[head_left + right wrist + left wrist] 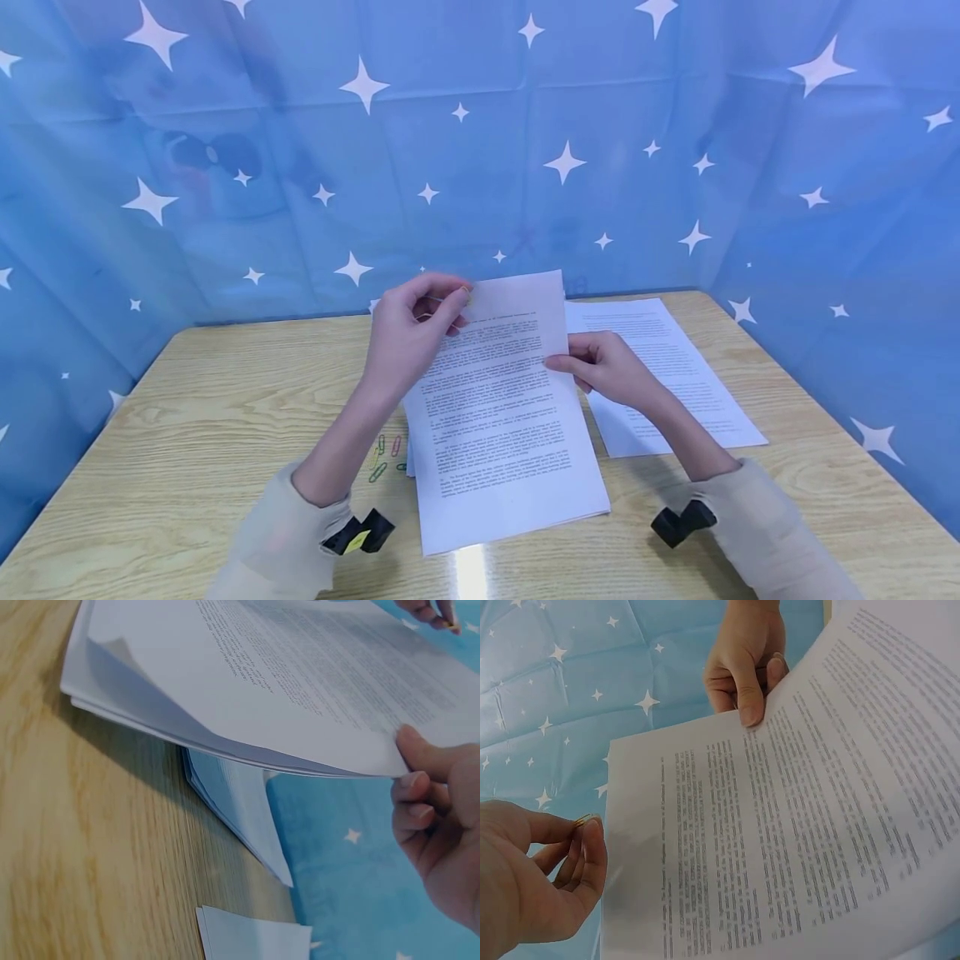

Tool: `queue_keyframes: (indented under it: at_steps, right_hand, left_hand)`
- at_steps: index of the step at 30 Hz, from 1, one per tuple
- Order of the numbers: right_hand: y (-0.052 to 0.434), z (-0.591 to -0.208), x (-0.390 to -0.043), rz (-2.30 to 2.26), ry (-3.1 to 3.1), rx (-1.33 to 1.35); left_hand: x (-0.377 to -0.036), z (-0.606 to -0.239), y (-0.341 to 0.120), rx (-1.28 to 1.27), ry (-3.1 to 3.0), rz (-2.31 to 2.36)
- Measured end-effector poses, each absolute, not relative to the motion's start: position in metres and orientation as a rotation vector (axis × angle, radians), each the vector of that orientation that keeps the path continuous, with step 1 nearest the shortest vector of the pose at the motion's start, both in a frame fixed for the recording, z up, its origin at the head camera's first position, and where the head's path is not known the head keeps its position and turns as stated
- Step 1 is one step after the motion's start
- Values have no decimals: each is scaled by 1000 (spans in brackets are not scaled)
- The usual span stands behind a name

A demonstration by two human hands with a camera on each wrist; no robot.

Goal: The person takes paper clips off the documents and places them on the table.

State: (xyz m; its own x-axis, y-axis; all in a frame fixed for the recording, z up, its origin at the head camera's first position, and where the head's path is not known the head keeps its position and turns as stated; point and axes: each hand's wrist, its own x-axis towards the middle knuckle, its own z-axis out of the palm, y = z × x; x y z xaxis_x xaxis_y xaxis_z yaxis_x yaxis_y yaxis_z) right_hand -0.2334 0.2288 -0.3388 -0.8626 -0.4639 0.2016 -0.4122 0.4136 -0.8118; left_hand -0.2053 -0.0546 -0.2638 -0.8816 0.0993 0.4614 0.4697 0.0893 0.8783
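A thin stack of printed sheets (495,417) is held up, tilted, over the table. My right hand (611,367) pinches its right edge between thumb and fingers, as the right wrist view also shows. Near the top left corner my left hand (416,325) pinches a small yellow paper clip (584,820) between thumb and forefinger. In the left wrist view the clip is just beside the top edge of the paper, apart from it. The clip is mostly covered by the fingertips. Several lower sheet edges fan apart in the right wrist view.
Several coloured paper clips (379,472) lie on the wooden table (247,417), left of the held sheets. More printed sheets (667,375) lie at the right. Another paper stack (232,795) is partly hidden beneath the held one. A blue star-patterned cloth (480,167) hangs behind the table.
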Motion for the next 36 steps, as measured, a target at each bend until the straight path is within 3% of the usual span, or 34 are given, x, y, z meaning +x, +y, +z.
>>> queue_keyframes:
  at_steps: [36]
  right_hand:
    - [230, -341, -235, -1431, 2648, -782]
  left_hand:
    - [-186, -311, -126, -416, -2340, -1768]
